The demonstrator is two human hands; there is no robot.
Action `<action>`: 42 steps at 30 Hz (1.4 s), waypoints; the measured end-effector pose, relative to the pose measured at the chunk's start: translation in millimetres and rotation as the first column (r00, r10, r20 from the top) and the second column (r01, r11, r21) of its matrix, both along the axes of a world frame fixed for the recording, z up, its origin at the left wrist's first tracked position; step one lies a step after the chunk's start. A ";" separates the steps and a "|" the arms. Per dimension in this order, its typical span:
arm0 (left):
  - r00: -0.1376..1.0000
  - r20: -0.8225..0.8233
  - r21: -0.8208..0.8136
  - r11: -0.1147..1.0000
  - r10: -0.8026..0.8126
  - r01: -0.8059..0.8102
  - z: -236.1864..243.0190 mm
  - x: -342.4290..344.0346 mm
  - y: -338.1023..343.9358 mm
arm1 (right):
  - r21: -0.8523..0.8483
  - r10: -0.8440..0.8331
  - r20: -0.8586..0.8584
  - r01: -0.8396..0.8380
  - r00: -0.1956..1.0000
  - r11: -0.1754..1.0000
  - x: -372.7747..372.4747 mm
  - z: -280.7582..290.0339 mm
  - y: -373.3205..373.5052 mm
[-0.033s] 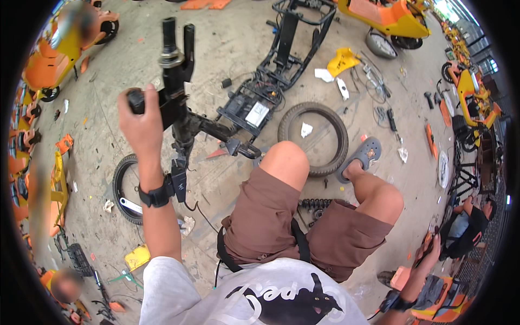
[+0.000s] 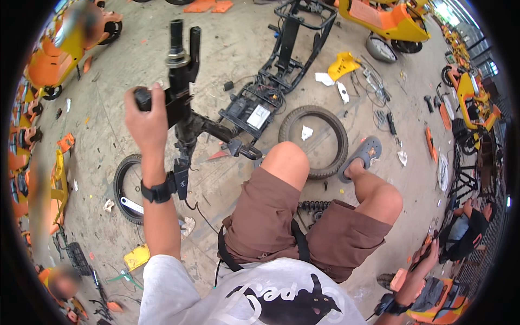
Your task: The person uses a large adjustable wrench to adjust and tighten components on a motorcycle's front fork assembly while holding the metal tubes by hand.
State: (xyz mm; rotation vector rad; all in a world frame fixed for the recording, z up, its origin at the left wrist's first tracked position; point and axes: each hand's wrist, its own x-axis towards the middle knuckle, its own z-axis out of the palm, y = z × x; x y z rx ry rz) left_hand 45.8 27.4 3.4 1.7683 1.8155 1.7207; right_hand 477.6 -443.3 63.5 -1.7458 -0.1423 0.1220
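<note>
My left hand (image 2: 147,119) is closed around the black end of a fork-like metal scooter part (image 2: 187,129), held upright at the left. A tube with a metal collar tops this part, with a second short tube beside it and an arm reaching right toward my knee. Far out at the lower right, my right hand (image 2: 426,257) has its fingers bent around a thin dark item too small to name. Ahead on the floor lies a stripped black scooter frame (image 2: 284,57) with wires and a white-labelled box.
A bare tyre (image 2: 286,122) lies before my knees, and a wheel (image 2: 118,181) sits left under my forearm. Behind my legs is a coil spring shock (image 2: 314,206). Yellow-orange scooters (image 2: 382,21) stand around. A person in black (image 2: 471,230) is at the right.
My left hand and the fork-like scooter part have shifted slightly right and down. My right hand has moved a little to the left.
</note>
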 end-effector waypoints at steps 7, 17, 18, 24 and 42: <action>0.998 0.044 0.041 0.998 -0.053 0.051 -0.3 0.6 -0.6 | 0.343 0.152 -0.183 -0.082 0.971 0.936 -95.3 -25.7 31.3; 1.000 0.002 -0.027 1.000 0.015 -0.015 2.0 2.4 -5.4 | 0.659 0.711 -0.400 -0.357 0.579 0.662 -91.4 -23.9 192.8; 1.000 -0.002 -0.023 1.000 0.014 -0.014 0.5 1.1 -4.2 | 0.673 0.710 -0.459 -0.312 0.535 0.671 -95.7 -22.5 218.9; 1.000 0.029 -0.033 0.999 0.003 -0.002 0.1 -1.4 -4.9 | 0.796 0.827 -0.526 -0.227 0.199 0.561 -117.5 -46.2 340.8; 0.998 0.056 -0.029 0.999 -0.029 0.031 -0.3 2.0 -4.9 | 0.441 0.817 -0.443 -0.703 0.370 0.557 -165.1 -120.0 357.6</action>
